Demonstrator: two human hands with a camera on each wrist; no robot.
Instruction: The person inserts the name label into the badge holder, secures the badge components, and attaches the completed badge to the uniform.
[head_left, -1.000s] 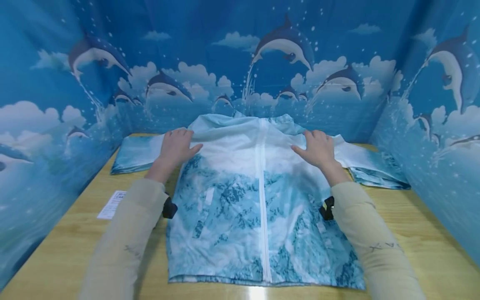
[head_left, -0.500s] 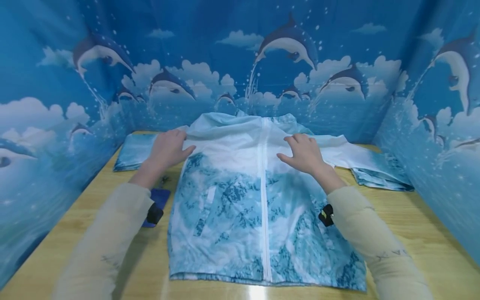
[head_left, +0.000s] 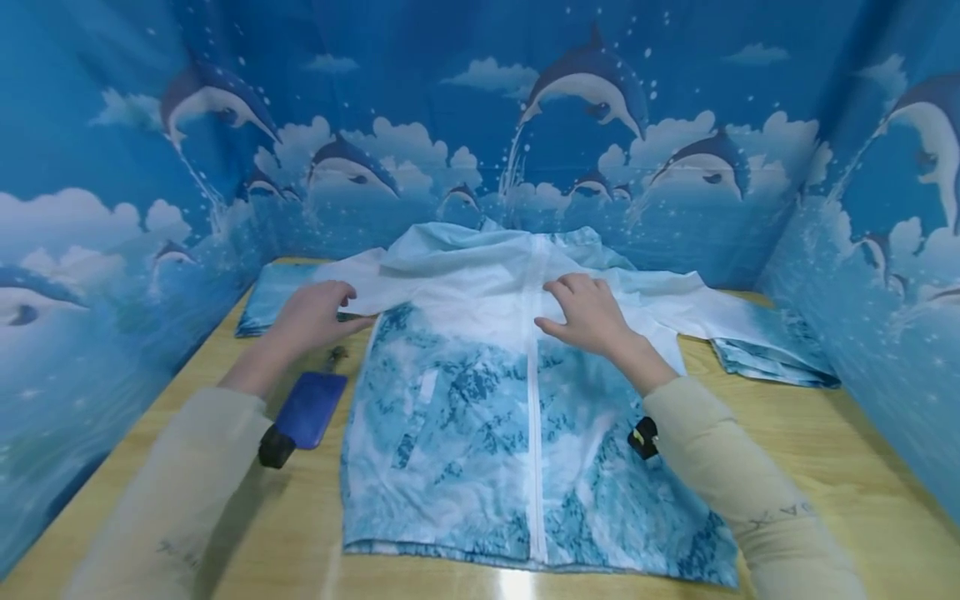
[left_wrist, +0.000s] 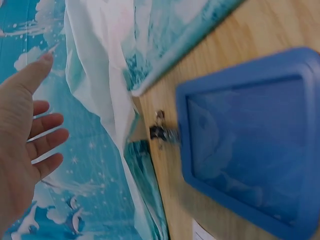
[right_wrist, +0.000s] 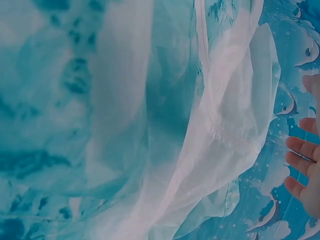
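Observation:
A white-and-teal zip-up jacket lies front up, its zip running down the middle. Its sleeve on the left and sleeve on the right spread outward, with bunched or folded ends. My left hand is over the left sleeve near the jacket's side; in the left wrist view its fingers are extended and hold nothing. Above the chest, beside the zip, is my right hand, fingers loosely bent and gripping no cloth; whether it touches the jacket I cannot tell.
A blue badge holder with a metal clip lies on the wooden table, left of the jacket. A white paper's edge shows near it. Dolphin-printed curtains enclose the back and sides.
My left hand has moved left and slightly down, off the jacket's shoulder, uncovering the badge holder. My right hand has shifted left towards the zip. The jacket lies nearly unchanged.

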